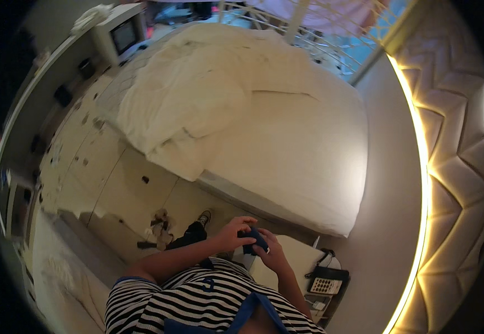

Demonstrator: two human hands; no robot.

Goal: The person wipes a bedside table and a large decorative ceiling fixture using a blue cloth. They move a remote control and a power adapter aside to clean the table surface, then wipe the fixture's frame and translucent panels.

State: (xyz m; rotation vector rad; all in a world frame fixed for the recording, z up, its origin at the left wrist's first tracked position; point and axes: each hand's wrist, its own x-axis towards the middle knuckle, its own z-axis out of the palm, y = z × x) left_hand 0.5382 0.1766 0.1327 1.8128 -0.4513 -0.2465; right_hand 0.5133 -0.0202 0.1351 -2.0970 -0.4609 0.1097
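Observation:
Close in front of my striped shirt, a small dark blue item, probably a folded cloth, is between my two hands. My left hand grips it from the left, fingers curled over the top. From the right, my right hand holds its other side, with the thumb against the near part. A small pale spot shows at the item's lower right edge. Beneath the hands is the pale top of a bedside table, and beyond stands a bed with a white sheet.
A black desk telephone sits on the bedside table's right side. A crumpled white duvet lies on the bed. Brown and dark items litter the tiled floor. A second bed is at lower left; a lit padded wall panel runs right.

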